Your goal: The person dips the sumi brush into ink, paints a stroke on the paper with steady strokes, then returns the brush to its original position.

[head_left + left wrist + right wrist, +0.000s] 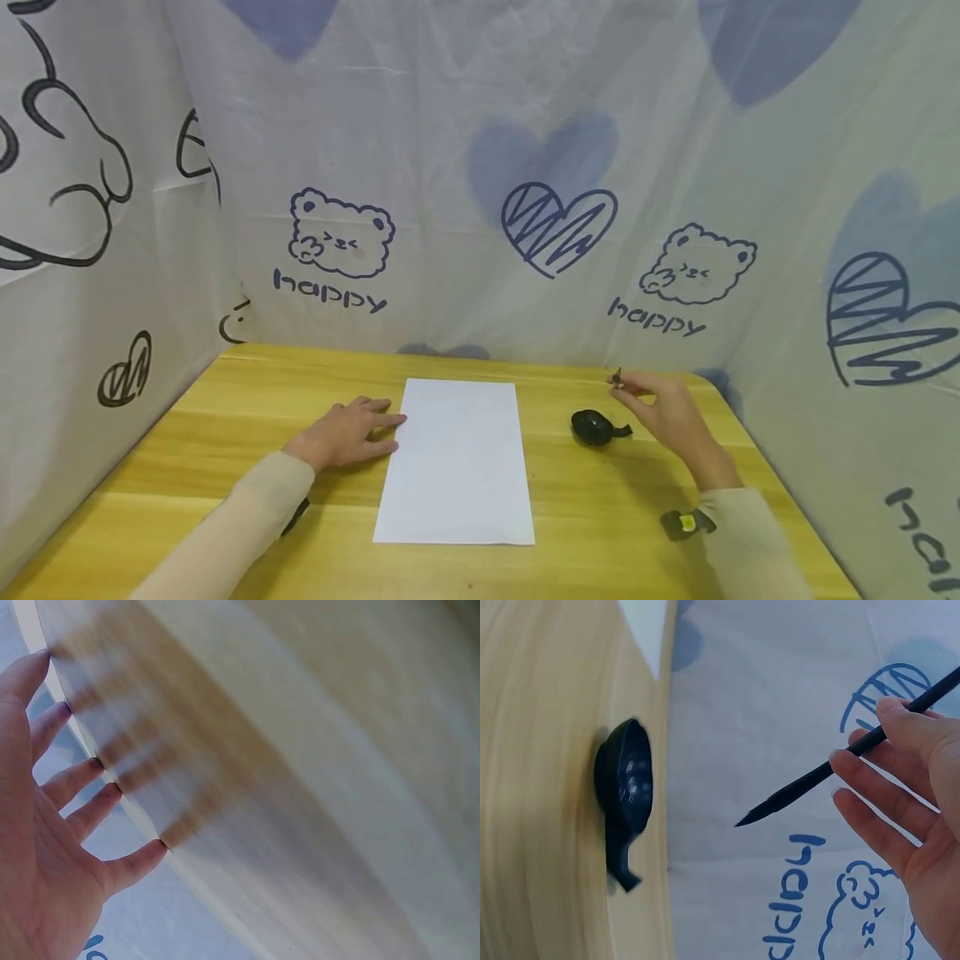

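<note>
A white sheet of paper [457,467] lies flat on the wooden table. My left hand [348,433] rests at its left edge, fingers spread, with some fingertips touching the paper. In the left wrist view the fingers of that hand [60,847] are extended against the surface. My right hand [663,408] is raised above the table's right side. Between thumb and fingers it pinches a dark writing brush [802,784], whose pointed black tip hangs in the air. Below and left of this hand sits a black spoon-shaped dish [592,427] with a short handle. Glossy black shows in its bowl [634,776].
A pale cloth [450,275] printed with hearts, bears and the word "happy" hangs behind the yellow wooden table [225,417] and along both sides. The dish stands between the paper and the table's right edge.
</note>
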The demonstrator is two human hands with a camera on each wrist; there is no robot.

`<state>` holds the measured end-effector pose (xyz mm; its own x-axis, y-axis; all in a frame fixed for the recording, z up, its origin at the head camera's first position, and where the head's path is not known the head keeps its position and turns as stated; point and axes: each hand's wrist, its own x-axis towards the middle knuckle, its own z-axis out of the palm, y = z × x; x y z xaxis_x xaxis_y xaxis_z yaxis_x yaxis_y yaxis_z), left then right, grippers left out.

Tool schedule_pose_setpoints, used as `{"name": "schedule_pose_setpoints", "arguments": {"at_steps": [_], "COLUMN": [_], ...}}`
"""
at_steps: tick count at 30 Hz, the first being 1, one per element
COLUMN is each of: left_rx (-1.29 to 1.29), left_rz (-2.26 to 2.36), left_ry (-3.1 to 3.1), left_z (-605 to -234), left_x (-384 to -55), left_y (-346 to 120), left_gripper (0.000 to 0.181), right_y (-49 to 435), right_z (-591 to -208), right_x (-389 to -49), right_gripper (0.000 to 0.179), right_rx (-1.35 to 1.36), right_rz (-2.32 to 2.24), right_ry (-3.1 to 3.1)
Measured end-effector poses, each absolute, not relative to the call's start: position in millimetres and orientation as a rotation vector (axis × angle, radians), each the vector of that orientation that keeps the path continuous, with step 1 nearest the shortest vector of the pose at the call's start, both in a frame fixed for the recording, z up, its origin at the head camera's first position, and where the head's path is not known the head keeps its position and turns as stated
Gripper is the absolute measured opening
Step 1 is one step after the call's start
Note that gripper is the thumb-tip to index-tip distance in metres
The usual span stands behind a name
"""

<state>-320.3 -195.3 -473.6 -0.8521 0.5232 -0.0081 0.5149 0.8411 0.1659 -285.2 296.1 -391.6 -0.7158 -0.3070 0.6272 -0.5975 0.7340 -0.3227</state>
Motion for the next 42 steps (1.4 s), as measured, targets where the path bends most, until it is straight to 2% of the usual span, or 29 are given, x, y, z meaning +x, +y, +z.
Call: {"name": "schedule_pose_setpoints", "arguments": {"at_steps": [12, 42], "left_rx": [0.809, 0.798], "left_rz": [0.259, 0.272], "left_ry": [2.929, 2.916], "left_z": [-472.1, -472.6], "left_x": [-320.5, -322.4], "left_y": [-196.6, -196.1], "left_gripper": [0.064, 0.066], "right_y": [277.4, 271.0], "right_z": [-395.6, -402.3], "right_x": [-287.4, -291.1], "right_gripper": [0.017, 0.015], "right_rx": [0.599, 0.519], "right_rz": [0.88, 0.969], "right_ry": [-2.27, -2.17]}}
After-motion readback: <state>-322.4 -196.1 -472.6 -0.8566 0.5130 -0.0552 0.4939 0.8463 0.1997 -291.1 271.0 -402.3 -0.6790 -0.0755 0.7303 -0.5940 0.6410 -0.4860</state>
